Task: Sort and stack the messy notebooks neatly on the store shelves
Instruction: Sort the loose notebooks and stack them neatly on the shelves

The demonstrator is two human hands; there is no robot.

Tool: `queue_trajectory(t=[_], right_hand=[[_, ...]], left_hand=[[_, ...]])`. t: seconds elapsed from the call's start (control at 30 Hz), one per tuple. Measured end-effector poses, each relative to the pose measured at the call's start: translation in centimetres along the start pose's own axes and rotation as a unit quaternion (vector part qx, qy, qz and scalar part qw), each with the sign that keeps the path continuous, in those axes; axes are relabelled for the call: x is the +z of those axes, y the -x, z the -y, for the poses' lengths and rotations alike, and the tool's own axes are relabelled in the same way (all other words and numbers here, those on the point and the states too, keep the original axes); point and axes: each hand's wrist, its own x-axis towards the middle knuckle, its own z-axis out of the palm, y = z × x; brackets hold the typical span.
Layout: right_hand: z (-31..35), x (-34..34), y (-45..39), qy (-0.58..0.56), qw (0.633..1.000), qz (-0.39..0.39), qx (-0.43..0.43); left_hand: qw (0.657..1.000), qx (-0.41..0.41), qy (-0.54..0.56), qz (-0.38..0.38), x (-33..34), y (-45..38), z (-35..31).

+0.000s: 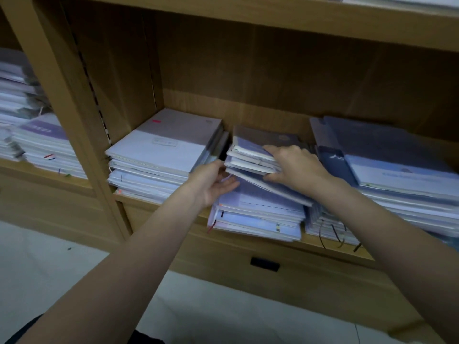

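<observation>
A small bundle of notebooks (250, 160) sits tilted on top of the middle pile (258, 214) on the wooden shelf (248, 237). My right hand (295, 166) grips this bundle from the right, fingers curled over its top and thumb under its edge. To its left, my left hand (213, 182) is held palm up, its fingers straight and touching the bundle's left edge. A neat, taller stack of large pale notebooks (164, 155) lies at the left of the same shelf bay. Another large stack with blue covers (397, 175) lies at the right.
The shelf's upright divider (74, 115) separates this bay from a left bay holding more notebook stacks (37, 140). A shelf board (273, 18) runs overhead. Below the shelf is a wooden panel with a dark slot (265, 264). Pale floor (49, 274) lies at the lower left.
</observation>
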Motion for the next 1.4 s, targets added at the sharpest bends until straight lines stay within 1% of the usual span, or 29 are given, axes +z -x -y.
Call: queue_trajectory(t=[0.07, 0.1, 0.17, 0.2, 0.23, 0.33, 0.47, 0.57, 0.7, 0.8, 0.9, 0.93, 1.0, 1.03, 1.07, 1.13, 1.2, 1.3, 1.33, 1.37, 1.4], right_hand=[[-0.2, -0.2, -0.2, -0.001, 1.000, -0.001, -0.002], [-0.2, -0.3, -0.3, 0.001, 1.000, -0.003, -0.004], [-0.3, -0.3, -0.4, 0.005, 1.000, -0.007, -0.003], [-0.3, -0.3, -0.4, 0.007, 1.000, -0.007, -0.003], [-0.2, -0.2, -0.3, 0.010, 1.000, -0.005, -0.002], [0.1, 0.2, 0.0, 0.021, 1.000, -0.003, -0.006], [0.3, 0.6, 0.5, 0.014, 1.000, -0.004, -0.014], [0.4, 0.6, 0.5, 0.011, 1.000, -0.004, -0.015], [0.3, 1.3, 0.6, 0.011, 1.000, 0.003, -0.014], [0.6, 2.4, 0.9, 0.024, 0.999, 0.013, -0.021], [1.0, 4.7, 1.7, 0.051, 0.998, 0.023, -0.014], [1.2, 5.8, 2.2, 0.068, 0.997, -0.009, -0.017], [1.4, 8.2, 2.8, 0.101, 0.987, -0.116, -0.035], [1.6, 9.3, 3.1, 0.109, 0.979, -0.168, -0.050], [1.9, 10.0, 3.1, 0.122, 0.971, -0.198, -0.062], [2.8, 10.9, 3.1, 0.138, 0.968, -0.201, -0.059], [3.2, 10.1, 2.3, 0.125, 0.967, -0.220, -0.034], [2.4, 6.5, 0.4, 0.138, 0.955, -0.259, -0.038], [2.0, 5.1, -0.1, 0.138, 0.953, -0.268, -0.042], [1.6, 3.9, -0.5, 0.134, 0.954, -0.265, -0.046], [1.4, 2.9, -0.7, 0.131, 0.959, -0.249, -0.046]], left_hand=[[0.998, 0.000, -0.063, -0.003, 0.2, -0.6, -0.2], [0.992, 0.008, -0.124, -0.018, -0.1, -0.9, -0.1], [0.965, 0.020, -0.258, -0.046, -0.8, -1.0, 0.7], [0.953, 0.025, -0.300, -0.045, -1.0, -0.9, 1.2], [0.948, 0.027, -0.314, -0.039, -1.1, -0.8, 1.7], [0.955, 0.016, -0.294, -0.038, -1.1, -0.9, 1.7], [0.960, -0.050, -0.274, -0.041, -1.0, -0.5, 0.7], [0.965, -0.071, -0.247, -0.048, -0.9, -0.2, 0.5], [0.974, -0.071, -0.210, -0.048, -1.3, -0.1, 1.3], [0.977, -0.053, -0.199, -0.049, -1.6, 0.2, 1.9], [0.990, -0.025, -0.123, -0.066, -2.2, 0.2, 3.1], [0.994, -0.021, -0.077, -0.080, -2.5, 0.2, 3.6], [0.995, -0.016, 0.013, -0.097, -3.0, 0.2, 4.6], [0.994, -0.017, 0.042, -0.100, -3.0, 0.4, 4.7], [0.993, -0.014, 0.058, -0.101, -2.9, 0.5, 4.4], [0.992, 0.003, 0.063, -0.106, -2.5, 0.8, 3.6], [0.993, 0.018, 0.064, -0.099, -1.6, 1.5, 1.9], [0.993, 0.058, 0.089, -0.046, -1.4, 2.5, -0.5], [0.994, 0.072, 0.069, -0.035, -1.8, 2.3, -0.6], [0.996, 0.080, 0.013, -0.043, -2.3, 2.2, -0.5], [0.992, 0.086, -0.068, -0.067, -2.7, 2.1, 0.0]])
